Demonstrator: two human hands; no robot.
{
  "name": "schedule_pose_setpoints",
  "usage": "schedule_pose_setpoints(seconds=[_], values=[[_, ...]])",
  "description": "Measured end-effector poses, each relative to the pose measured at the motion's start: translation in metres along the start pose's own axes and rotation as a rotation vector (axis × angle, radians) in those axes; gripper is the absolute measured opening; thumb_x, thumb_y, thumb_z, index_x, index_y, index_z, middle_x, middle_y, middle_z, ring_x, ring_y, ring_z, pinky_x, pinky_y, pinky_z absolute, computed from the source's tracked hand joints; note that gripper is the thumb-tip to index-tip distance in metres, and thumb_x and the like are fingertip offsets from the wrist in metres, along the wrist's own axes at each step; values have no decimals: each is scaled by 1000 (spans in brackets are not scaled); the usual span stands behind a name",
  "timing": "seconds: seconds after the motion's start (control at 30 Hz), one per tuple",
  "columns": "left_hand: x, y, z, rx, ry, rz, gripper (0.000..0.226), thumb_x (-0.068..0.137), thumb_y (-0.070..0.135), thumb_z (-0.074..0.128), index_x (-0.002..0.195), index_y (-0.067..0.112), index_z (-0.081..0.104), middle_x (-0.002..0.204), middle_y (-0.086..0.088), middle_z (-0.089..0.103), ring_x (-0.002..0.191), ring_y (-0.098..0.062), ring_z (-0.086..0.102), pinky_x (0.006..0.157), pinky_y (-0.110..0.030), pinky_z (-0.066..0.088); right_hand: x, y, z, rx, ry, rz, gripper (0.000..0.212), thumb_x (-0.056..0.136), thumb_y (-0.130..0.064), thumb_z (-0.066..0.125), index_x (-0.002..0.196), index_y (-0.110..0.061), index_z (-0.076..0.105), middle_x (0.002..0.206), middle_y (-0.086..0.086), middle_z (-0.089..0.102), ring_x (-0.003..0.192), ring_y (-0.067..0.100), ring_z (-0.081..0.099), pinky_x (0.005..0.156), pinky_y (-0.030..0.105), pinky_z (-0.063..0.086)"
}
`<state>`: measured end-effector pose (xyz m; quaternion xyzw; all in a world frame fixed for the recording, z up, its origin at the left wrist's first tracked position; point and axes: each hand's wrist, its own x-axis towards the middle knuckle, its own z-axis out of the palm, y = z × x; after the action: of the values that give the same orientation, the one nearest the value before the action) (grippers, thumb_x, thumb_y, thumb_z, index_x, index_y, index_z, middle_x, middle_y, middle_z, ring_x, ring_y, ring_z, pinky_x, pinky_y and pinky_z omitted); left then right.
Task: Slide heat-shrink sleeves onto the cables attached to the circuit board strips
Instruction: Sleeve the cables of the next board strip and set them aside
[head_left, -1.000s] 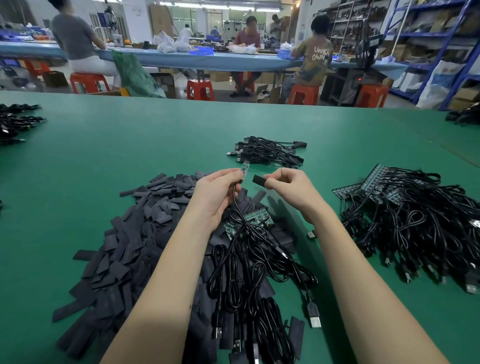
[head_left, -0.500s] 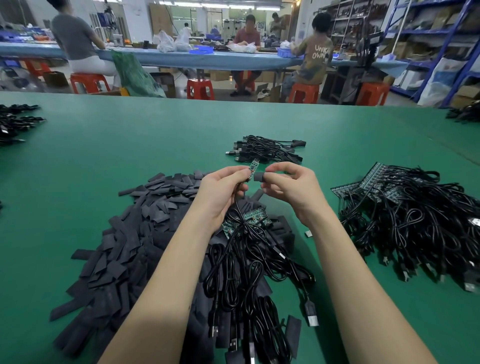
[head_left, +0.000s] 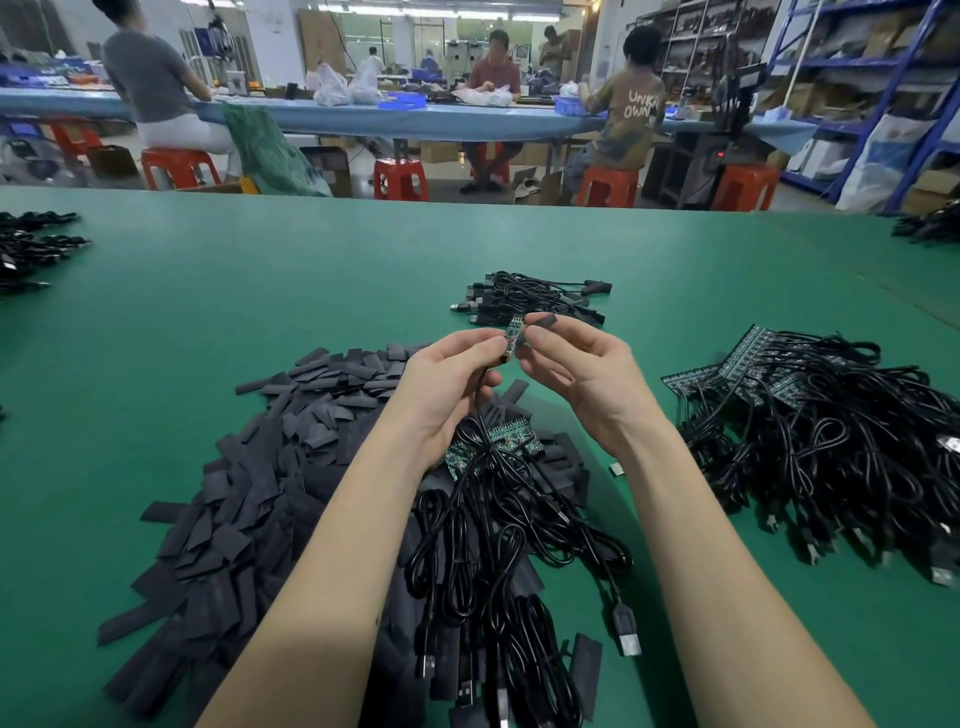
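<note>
While my left hand (head_left: 449, 382) pinches the board strip (head_left: 513, 334) upright, my right hand (head_left: 574, 364) grips a sleeve (head_left: 543, 320) at its two o'clock; next, I judge, threading it over the tip.

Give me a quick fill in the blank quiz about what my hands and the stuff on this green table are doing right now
1. The left hand pinches a small circuit board strip with a ____ cable hanging from it.
2. The right hand pinches one heat-shrink sleeve, not yet ____ the strip.
3. The loose pile of sleeves lies on the ____ side of the table.

Missing words: black; on; left
</note>
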<state>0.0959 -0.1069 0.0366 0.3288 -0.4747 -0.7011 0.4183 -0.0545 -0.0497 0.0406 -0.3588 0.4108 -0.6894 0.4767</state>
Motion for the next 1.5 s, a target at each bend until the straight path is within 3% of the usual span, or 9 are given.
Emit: schedule_pose_setpoints(seconds=[0.2, 0.57, 1.03, 1.37, 1.5], values=[[0, 3, -6, 2, -67, -51, 4, 92, 9, 69, 94, 12, 72, 73, 2, 71, 58, -10, 55, 53, -18, 45, 2, -3, -6, 24, 80, -108, 31, 70, -13, 80, 98, -2, 74, 90, 11, 76, 79, 17, 71, 80, 23, 57], [-1, 5, -12, 73, -122, -51, 7, 92, 7, 69, 94, 11, 74, 72, 3, 70, 60, -8, 54, 57, -16, 47, -1, -6, -5, -54, 32, -161, 23, 67, -13, 83, 88, -6, 78, 90, 15, 76, 86, 21, 71, 83, 28, 58], [-5, 6, -19, 244, -229, -9, 9, 94, 5, 67, 94, 9, 74, 66, 7, 65, 61, -6, 55, 67, -22, 46, -7, -19, -27, -139, -231, 64, 16, 75, -7, 75, 88, -12, 81, 94, 11, 77, 87, 17, 74, 79, 24, 58], [-3, 3, -18, 125, -199, -31, 11, 94, 6, 66, 96, 10, 75, 76, 4, 70, 65, -7, 55, 62, -18, 49, -7, -11, -17, -134, -206, -62, 20, 77, -3, 74, 97, -7, 73, 99, 9, 76, 90, 15, 71, 82, 26, 57], [-3, 4, -18, 117, -211, -45, 11, 93, 4, 66, 94, 10, 76, 73, 4, 69, 63, -8, 55, 62, -18, 49, -9, -12, -17, -128, -233, -77, 18, 77, -5, 75, 92, -14, 78, 101, 9, 76, 92, 15, 70, 84, 26, 57]])
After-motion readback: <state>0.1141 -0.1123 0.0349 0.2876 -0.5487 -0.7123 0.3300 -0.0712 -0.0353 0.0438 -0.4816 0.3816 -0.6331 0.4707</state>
